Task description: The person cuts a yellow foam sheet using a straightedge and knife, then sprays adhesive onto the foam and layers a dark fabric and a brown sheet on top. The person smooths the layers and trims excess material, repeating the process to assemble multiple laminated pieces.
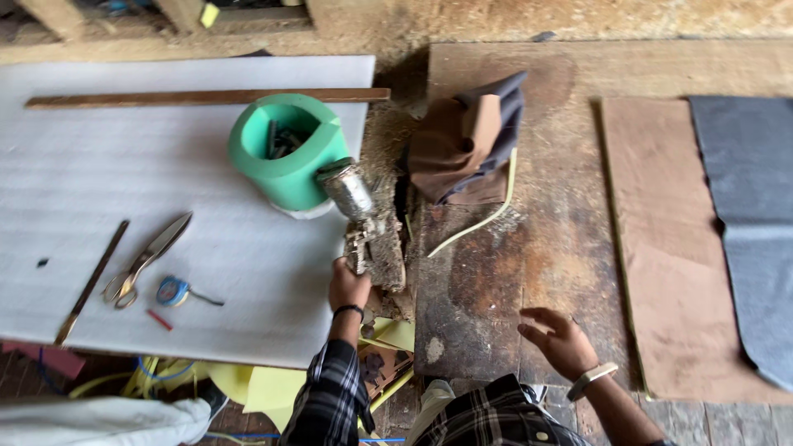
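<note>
The spray gun is sitting near the middle of the scene, at the right edge of the white foam sheet, and much of its body is hard to read: it is crusted with dried, pale residue, so the trigger and nozzle are blending into the grimy strip of bench under it. Its metal cup is showing most clearly, tilting up and toward the far left, just beside the green foam ring; the gun's long axis is running from near to far, with the handle end nearest the person. The left hand is gripping that handle end, fingers wrapped round it, and a dark band is circling the wrist. The right hand is lying open and slack over the stained wooden board, fingers spread, holding nothing; whether it is actually touching the wood is not clear. Inside the green ring some dark pieces are sitting, too shadowed to name. A folded brown and grey cloth is lying to the right of the gun. On the white sheet to the left, scissors and a small blue tape measure are lying near each other, and a long wooden strip is crossing the sheet's far side. The person's checked sleeves are being cut off at the near edge.
</note>
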Tool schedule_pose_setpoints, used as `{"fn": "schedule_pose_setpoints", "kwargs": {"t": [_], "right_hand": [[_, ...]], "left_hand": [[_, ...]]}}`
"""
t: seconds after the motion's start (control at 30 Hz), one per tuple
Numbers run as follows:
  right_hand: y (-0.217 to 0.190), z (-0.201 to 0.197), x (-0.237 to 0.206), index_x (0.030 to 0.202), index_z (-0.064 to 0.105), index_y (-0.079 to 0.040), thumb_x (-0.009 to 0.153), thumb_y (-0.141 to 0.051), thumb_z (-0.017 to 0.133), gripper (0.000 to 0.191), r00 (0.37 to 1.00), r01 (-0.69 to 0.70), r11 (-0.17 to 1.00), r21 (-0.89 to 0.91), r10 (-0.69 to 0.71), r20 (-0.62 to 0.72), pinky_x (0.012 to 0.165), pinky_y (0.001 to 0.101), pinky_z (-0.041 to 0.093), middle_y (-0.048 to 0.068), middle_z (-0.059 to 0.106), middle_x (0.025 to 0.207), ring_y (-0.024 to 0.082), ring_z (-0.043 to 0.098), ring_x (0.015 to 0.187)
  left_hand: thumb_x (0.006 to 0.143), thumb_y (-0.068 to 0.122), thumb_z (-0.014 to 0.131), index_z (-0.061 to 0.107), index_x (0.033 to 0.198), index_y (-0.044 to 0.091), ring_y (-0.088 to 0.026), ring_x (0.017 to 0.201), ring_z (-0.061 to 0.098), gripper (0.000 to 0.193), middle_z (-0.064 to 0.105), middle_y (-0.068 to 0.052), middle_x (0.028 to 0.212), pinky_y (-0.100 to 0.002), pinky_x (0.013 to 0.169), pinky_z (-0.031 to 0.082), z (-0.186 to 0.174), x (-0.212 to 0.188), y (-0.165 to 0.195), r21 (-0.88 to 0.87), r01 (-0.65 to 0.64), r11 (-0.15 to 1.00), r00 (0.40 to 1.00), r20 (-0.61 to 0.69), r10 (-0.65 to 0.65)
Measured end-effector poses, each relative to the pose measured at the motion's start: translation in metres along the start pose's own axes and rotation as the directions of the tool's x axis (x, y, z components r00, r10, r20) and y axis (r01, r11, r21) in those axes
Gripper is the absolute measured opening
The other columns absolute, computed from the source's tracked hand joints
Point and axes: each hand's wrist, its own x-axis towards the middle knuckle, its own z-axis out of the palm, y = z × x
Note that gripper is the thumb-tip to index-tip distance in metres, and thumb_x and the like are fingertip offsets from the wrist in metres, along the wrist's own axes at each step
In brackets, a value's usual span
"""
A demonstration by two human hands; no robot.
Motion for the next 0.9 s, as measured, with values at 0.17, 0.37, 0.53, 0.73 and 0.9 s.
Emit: {"fn": "schedule_pose_setpoints", "kwargs": {"t": [0.17, 0.37, 0.53, 0.73, 0.9], "right_hand": [[0.036, -0.049, -0.035, 0.127, 0.073, -0.020, 0.083, -0.039, 0.078, 0.048, 0.966, -0.027, 1.000, 0.013, 0.030, -0.256, 0.102, 0.0428, 0.054, 0.010, 0.068, 0.137, 0.028, 0.068, 0.122], [0.154, -0.096, -0.098, 0.129, 0.072, -0.017, 0.079, -0.036, 0.080, 0.054, 0.827, -0.230, 0.930, 0.285, 0.341, -0.446, 0.102, 0.0410, 0.054, 0.012, 0.070, 0.134, 0.029, 0.070, 0.118], [0.243, -0.173, -0.114, 0.132, 0.067, -0.013, 0.077, -0.037, 0.085, 0.063, 0.668, -0.227, 0.965, 0.128, 0.250, -0.700, 0.104, 0.0459, 0.050, 0.017, 0.064, 0.134, 0.035, 0.060, 0.124], [0.291, -0.237, -0.105, 0.113, 0.072, -0.025, 0.082, -0.028, 0.075, 0.032, 0.701, -0.232, 0.948, -0.218, 0.008, -0.713, 0.096, 0.0446, 0.053, 0.005, 0.068, 0.124, 0.031, 0.063, 0.115], [0.340, -0.281, -0.123, 0.101, 0.069, -0.014, 0.090, -0.012, 0.063, 0.012, 0.560, -0.028, 0.990, -0.135, -0.096, -0.823, 0.085, 0.0474, 0.053, 0.008, 0.071, 0.098, 0.032, 0.067, 0.099]], "left_hand": [[0.082, 0.012, 0.076, 0.050, 0.135, 0.006, -0.039, 0.121, 0.057, 0.060, 0.057, -0.020, 0.129, -0.053, 0.099, 0.046, 0.034, -0.047, 0.008, 0.167, -0.355, 0.920, 0.842, -0.369, 0.392], [0.080, 0.011, 0.073, 0.050, 0.132, 0.007, -0.035, 0.113, 0.059, 0.057, 0.058, -0.017, 0.124, -0.050, 0.093, 0.049, 0.150, -0.140, 0.061, -0.005, -0.749, 0.663, 0.663, -0.040, 0.748], [0.084, 0.010, 0.071, 0.063, 0.118, 0.014, -0.031, 0.114, 0.062, 0.035, 0.063, -0.010, 0.120, -0.044, 0.094, 0.053, 0.255, -0.239, 0.122, -0.116, -0.846, 0.521, 0.442, 0.395, 0.805], [0.081, 0.014, 0.073, 0.066, 0.114, 0.015, -0.029, 0.123, 0.058, 0.034, 0.062, -0.008, 0.126, -0.041, 0.102, 0.050, 0.367, -0.369, 0.187, -0.133, -0.883, 0.451, 0.273, 0.636, 0.721], [0.081, 0.026, 0.076, 0.053, 0.136, 0.018, -0.036, 0.146, 0.030, 0.061, 0.034, -0.014, 0.157, -0.050, 0.114, 0.035, 0.427, -0.443, 0.212, 0.114, -0.923, 0.369, 0.337, 0.701, 0.628]]}}
